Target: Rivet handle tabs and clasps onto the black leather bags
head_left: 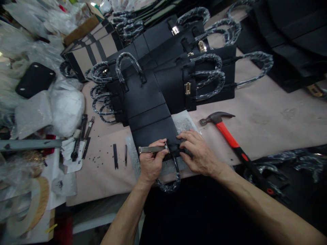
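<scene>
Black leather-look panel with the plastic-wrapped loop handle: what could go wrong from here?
The silver metal bar-shaped tool, held in the left hand, sits close over the black leather-look panel; a slip might scratch it.

The black plastic-wrapped loop handle reaches past the edge of the pinkish-beige table, so it could snag and tug the panel.

The claw hammer with a red-and-black grip overhangs that edge near the right forearm; a bump might knock it down.
</scene>
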`<state>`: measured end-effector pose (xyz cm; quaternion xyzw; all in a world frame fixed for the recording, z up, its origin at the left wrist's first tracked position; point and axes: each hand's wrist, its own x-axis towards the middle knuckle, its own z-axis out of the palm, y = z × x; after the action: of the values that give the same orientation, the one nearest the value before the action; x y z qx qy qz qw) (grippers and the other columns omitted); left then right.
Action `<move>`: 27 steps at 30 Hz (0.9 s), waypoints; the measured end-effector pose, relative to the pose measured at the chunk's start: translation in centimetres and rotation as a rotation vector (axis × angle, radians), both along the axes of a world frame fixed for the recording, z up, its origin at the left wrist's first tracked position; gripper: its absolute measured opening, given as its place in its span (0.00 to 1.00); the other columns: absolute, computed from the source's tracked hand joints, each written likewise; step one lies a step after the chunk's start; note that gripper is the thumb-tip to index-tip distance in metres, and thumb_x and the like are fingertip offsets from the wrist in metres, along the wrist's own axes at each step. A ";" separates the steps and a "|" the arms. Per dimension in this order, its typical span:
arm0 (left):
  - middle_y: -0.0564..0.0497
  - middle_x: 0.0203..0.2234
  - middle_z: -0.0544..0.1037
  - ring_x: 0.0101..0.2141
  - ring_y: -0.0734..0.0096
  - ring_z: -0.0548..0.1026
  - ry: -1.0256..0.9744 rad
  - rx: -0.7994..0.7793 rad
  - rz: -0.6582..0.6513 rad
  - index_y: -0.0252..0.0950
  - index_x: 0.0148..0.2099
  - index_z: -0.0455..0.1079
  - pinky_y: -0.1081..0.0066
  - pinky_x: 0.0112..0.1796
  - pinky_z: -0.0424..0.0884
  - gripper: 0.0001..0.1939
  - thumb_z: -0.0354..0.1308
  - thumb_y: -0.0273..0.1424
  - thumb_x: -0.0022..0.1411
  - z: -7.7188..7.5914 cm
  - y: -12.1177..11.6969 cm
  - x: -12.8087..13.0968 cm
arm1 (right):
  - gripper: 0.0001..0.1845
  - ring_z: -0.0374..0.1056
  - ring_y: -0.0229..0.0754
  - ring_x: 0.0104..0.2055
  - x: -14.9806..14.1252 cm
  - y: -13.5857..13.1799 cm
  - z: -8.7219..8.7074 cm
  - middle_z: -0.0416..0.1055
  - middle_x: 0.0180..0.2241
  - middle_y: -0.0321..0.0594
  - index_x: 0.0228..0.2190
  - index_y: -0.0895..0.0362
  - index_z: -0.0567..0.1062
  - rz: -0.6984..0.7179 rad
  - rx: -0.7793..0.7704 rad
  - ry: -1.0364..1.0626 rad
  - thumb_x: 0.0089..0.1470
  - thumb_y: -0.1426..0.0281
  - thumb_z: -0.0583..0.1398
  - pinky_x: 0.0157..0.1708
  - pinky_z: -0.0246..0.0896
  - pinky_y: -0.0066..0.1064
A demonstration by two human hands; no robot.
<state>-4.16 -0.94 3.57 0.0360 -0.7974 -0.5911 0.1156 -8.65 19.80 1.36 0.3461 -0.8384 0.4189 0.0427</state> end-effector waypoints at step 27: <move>0.44 0.45 0.85 0.47 0.60 0.83 0.041 0.046 -0.032 0.36 0.42 0.79 0.57 0.55 0.78 0.06 0.68 0.26 0.61 -0.7 -0.4 0.2 | 0.20 0.63 0.48 0.43 0.7 0.5 0.1 0.72 0.40 0.41 0.44 0.52 0.79 0.130 0.144 0.176 0.51 0.77 0.57 0.63 0.53 0.56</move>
<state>-3.98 -1.29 2.86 0.0141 -0.7815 -0.6117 0.1216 -8.00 20.33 1.49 0.4372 -0.8353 0.3274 0.0637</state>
